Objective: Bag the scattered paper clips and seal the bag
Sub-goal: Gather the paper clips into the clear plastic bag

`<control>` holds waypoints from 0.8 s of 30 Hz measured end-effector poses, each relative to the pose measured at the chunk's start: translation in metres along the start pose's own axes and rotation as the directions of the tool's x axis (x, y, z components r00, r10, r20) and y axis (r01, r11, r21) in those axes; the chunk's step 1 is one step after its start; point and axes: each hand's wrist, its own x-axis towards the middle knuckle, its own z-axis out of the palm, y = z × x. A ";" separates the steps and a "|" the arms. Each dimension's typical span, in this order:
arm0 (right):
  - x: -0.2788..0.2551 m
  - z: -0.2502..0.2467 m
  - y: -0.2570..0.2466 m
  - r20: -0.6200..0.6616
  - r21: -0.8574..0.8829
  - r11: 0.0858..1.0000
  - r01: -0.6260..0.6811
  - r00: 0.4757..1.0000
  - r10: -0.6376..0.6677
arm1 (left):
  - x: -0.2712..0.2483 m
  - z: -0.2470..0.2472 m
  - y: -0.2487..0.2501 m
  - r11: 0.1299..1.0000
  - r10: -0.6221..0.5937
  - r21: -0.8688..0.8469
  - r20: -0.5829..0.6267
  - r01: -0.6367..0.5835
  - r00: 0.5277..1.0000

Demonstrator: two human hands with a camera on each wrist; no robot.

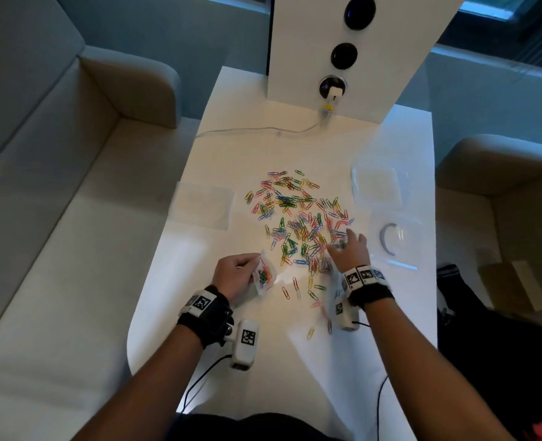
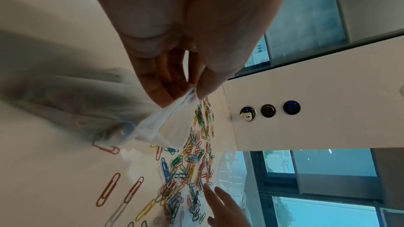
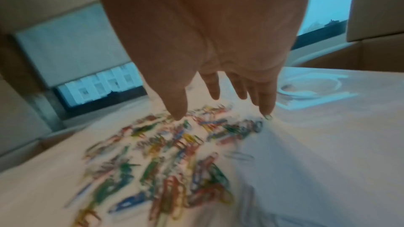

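Coloured paper clips (image 1: 298,224) lie scattered over the middle of the white table (image 1: 231,128). My left hand (image 1: 237,273) pinches the rim of a small clear plastic bag (image 1: 264,276) at the pile's near left; the bag holds some clips. In the left wrist view the thumb and fingers pinch the bag (image 2: 161,127) at its mouth. My right hand (image 1: 347,246) reaches over the pile's right side with fingers spread and straight. The right wrist view shows the fingertips (image 3: 267,111) just above the clips (image 3: 174,144), holding nothing.
Clear plastic bags lie flat at the left (image 1: 202,205) and right (image 1: 377,186), one with a grey ring (image 1: 387,238). A white upright panel (image 1: 342,52) with round sockets and a plugged cable (image 1: 263,132) stands at the back. Beige seats flank the table.
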 end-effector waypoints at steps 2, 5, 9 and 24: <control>0.015 0.010 0.013 0.012 -0.029 1.000 -0.001 1.000 0.001 | 0.000 -0.001 0.000 1.000 -0.004 -0.009 0.001 0.004 1.000; 0.025 0.024 0.021 0.016 -0.072 0.997 -0.004 1.000 0.005 | 0.001 -0.001 0.001 1.000 -0.012 -0.014 -0.006 0.012 1.000; 0.021 0.040 0.013 -0.001 -0.097 0.992 0.081 0.997 -0.082 | 0.007 -0.003 0.000 1.000 -0.013 -0.011 -0.016 0.012 1.000; -0.005 0.007 0.017 -0.059 0.328 0.944 -0.011 0.998 0.032 | 0.012 0.003 -0.002 0.999 -0.021 -0.033 -0.024 0.020 1.000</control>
